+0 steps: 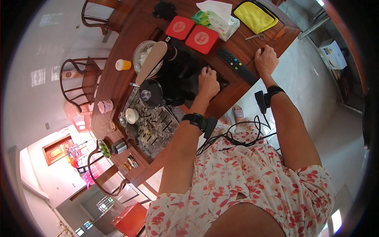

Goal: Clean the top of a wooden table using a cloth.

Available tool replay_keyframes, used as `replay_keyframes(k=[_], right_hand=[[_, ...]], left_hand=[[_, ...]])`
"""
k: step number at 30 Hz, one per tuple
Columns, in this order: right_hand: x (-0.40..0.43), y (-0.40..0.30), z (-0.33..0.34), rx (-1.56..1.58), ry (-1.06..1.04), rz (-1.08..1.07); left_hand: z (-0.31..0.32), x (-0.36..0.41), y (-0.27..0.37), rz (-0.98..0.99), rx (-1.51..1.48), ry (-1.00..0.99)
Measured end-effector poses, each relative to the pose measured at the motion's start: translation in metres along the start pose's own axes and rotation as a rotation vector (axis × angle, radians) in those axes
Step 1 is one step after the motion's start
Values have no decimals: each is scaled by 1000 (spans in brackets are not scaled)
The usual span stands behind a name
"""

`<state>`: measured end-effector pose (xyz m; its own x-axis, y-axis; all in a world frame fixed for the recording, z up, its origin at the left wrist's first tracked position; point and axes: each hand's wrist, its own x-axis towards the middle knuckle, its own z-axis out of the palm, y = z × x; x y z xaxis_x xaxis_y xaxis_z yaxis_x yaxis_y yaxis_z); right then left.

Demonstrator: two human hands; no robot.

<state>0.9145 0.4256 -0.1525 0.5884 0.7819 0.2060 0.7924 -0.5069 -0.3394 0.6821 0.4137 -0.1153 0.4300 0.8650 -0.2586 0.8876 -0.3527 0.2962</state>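
Observation:
My left hand (208,81) is on the right part of the dark glossy panel set into the wooden tea table; its fingers are bent, and whether they hold anything is hidden. My right hand (267,60) rests at the table's near edge, thumb apart from the loosely bent fingers, with nothing seen in it. Between the two hands lies a black remote control (237,66). Two red square boxes (202,39) sit beyond my left hand. To its left stand a black kettle (151,93) with a clear lid knob and a steel bowl (140,57) holding cups.
A tissue pack (225,28), a yellow cloth (257,17) and scissors (256,36) lie on the far right. Left are a stone tea tray (151,127), a white lidded cup (131,115), a yellow container (123,65) and a metal cup (119,146). Black cables (237,139) hang between my forearms.

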Motion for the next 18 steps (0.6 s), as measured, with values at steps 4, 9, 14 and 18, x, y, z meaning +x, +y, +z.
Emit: replay_keyframes(k=[4,9,14,18], right_hand=[[0,0,1,-4,1,-7],[-2,4,5,-27,8,-23],[-2,2,5,-14,29,-22],[-2,1,4,-6,11,-15]], left_hand=[[-5,-1,-6,-83,47,-19],[-21,27,-4,-280,143,-65],[-26,40,-8,-349,152,-113],[-30,39,-13,-310,144,-141]])
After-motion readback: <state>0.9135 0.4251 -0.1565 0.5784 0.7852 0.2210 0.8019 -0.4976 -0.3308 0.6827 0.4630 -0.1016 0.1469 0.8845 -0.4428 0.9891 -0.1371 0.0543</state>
